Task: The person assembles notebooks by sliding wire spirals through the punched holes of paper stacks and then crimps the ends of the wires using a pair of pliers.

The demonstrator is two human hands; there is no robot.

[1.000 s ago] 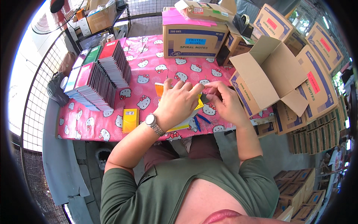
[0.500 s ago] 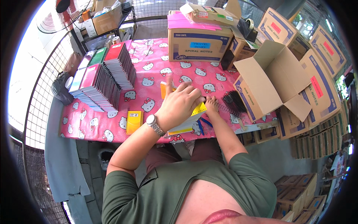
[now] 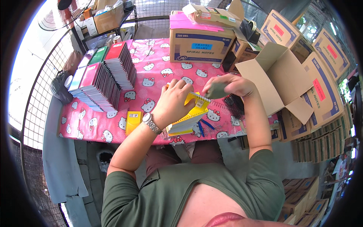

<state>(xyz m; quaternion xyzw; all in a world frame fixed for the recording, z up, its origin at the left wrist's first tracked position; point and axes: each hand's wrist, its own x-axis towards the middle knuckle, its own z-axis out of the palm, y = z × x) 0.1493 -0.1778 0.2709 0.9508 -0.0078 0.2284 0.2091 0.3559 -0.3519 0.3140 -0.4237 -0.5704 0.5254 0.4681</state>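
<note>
My left hand (image 3: 174,99), with a metal-banded watch on its wrist, is closed on a yellow notebook (image 3: 192,99) that has a row of binding holes and wire coil along one edge. Beneath it lies a stack of yellow-covered notebooks (image 3: 185,123). My right hand (image 3: 232,86) is raised beside that edge, fingers curled round a blurred grey-green thing (image 3: 216,90) whose kind I cannot make out. A thin wire coil (image 3: 221,106) stretches from the notebook's edge toward a dark heap of coils (image 3: 235,104). Blue-handled pliers (image 3: 203,128) lie by the stack.
A single yellow notebook (image 3: 134,122) lies left of my forearm. Tall stacks of spiral notebooks (image 3: 100,87) stand on the left of the pink-covered table (image 3: 149,81). An open carton (image 3: 261,89) is at the right, and a closed carton (image 3: 200,45) at the back.
My right hand has lifted off the table beside the coils and come up to the notebook's edge, with a blurred thing in it. My left hand has turned and grips the notebook.
</note>
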